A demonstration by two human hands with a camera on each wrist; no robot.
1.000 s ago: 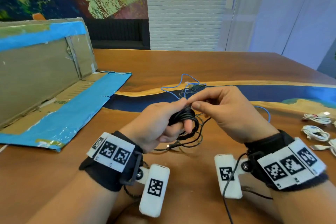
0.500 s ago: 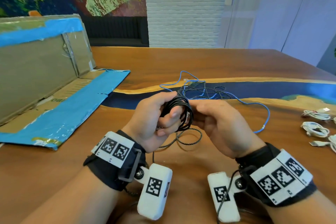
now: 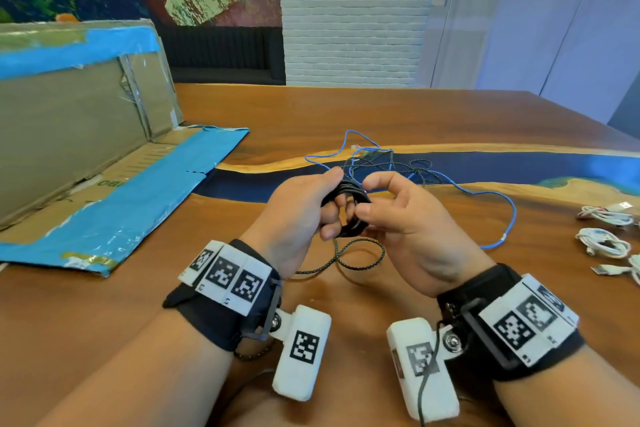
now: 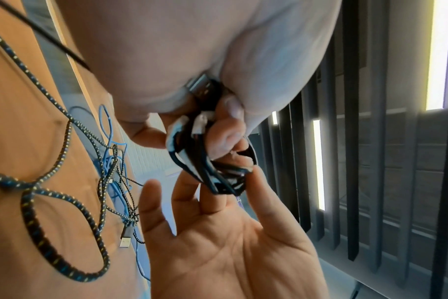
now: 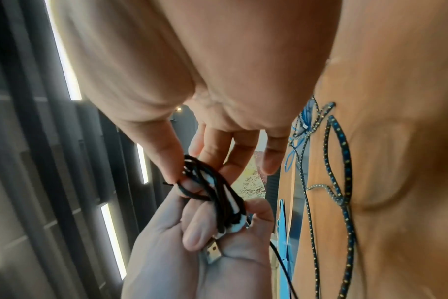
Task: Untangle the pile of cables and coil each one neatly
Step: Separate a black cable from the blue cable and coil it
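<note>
A black cable coil (image 3: 347,208) is wound round the fingers of my left hand (image 3: 298,215), which grips it above the table. Its silver USB plug (image 5: 213,250) lies in the left palm (image 5: 171,263); the plug (image 4: 198,85) also shows in the left wrist view. My right hand (image 3: 405,222) pinches the coil's right side (image 5: 218,194) between thumb and forefinger, the other fingers (image 4: 151,202) spread straight. A braided black cable (image 3: 362,253) loops on the table under the hands and runs back into a tangle (image 3: 381,163) with a thin blue cable (image 3: 498,198).
An opened cardboard box (image 3: 86,149) with blue tape lies on the left of the wooden table (image 3: 346,107). Several coiled white cables (image 3: 604,243) lie at the right edge. White wrist camera housings hang below both wrists.
The right hand has come down from above the left hand to the coil's right side and spread its fingers. The loose black end seen earlier is now wound into the coil.
</note>
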